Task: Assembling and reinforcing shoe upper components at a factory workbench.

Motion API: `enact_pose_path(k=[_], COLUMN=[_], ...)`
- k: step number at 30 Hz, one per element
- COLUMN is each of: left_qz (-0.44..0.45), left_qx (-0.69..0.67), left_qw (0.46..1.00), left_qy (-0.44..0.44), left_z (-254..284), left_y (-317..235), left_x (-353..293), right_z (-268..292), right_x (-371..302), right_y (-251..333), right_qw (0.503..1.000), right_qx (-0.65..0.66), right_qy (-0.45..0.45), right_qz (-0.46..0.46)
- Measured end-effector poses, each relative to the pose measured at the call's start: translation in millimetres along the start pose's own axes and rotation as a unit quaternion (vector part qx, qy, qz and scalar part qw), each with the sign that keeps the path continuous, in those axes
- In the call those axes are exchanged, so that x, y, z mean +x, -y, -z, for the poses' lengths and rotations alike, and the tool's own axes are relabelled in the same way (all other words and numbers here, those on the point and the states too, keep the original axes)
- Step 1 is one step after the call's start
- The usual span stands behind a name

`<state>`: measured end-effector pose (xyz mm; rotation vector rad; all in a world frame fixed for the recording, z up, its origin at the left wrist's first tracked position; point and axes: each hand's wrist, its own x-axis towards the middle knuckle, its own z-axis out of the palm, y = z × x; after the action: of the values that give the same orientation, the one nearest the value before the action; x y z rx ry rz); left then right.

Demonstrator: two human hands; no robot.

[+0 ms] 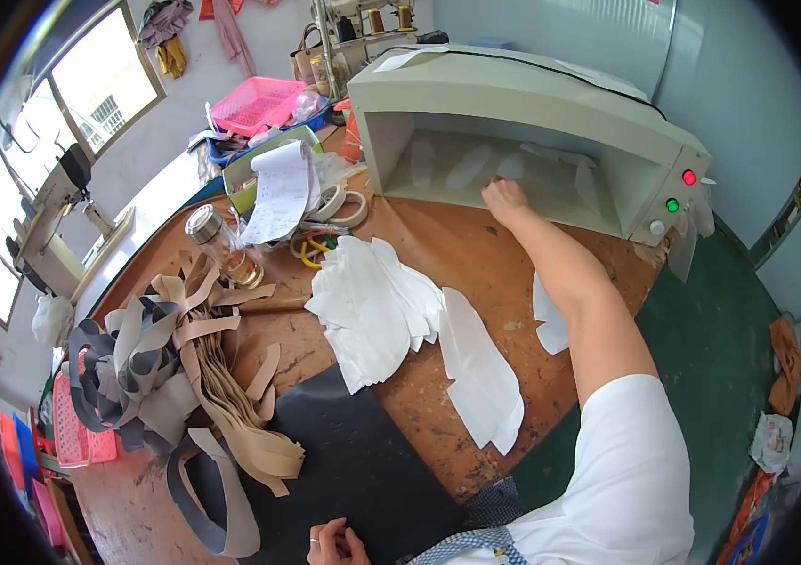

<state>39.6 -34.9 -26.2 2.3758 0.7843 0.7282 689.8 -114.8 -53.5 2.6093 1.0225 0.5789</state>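
My right hand (506,200) reaches to the front of a cream box-shaped machine (513,89), its fingers drawn together at the lower lip of the opening. Just beyond the fingers lies a white cut piece (510,168); whether they grip it or anything else is hidden. Other pale pieces (469,167) lie flat inside. My left hand (336,544) rests at the near edge of a black mat (353,452), fingers loosely bent and apart, holding nothing visible. Between the hands, a fanned stack of white cut pieces (372,301) lies beside a single larger white piece (480,372).
Tan strips (221,395) and grey strips (151,367) are heaped at left. Behind them stand a glass jar (221,245), tape rolls (348,209), yellow-handled scissors (311,252) and a notepad (278,193). Another white piece (551,320) lies partly under my right arm.
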Motion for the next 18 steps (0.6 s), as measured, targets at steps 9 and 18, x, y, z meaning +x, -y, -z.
enact_pose_path(k=[9, 18], left_qz=[0.01, 0.046], left_qx=[0.005, -0.086], left_qw=[1.0, 0.995], left_qy=[-0.01, 0.033], left_z=[2, 4], left_y=[2, 14], left_x=[-4, 4], right_z=[2, 100], right_x=[4, -14], right_y=[-4, -37], right_qw=[0.984, 0.989], right_qx=[0.146, -0.03], right_qy=[-0.036, -0.14], right_qz=[-0.099, -0.035])
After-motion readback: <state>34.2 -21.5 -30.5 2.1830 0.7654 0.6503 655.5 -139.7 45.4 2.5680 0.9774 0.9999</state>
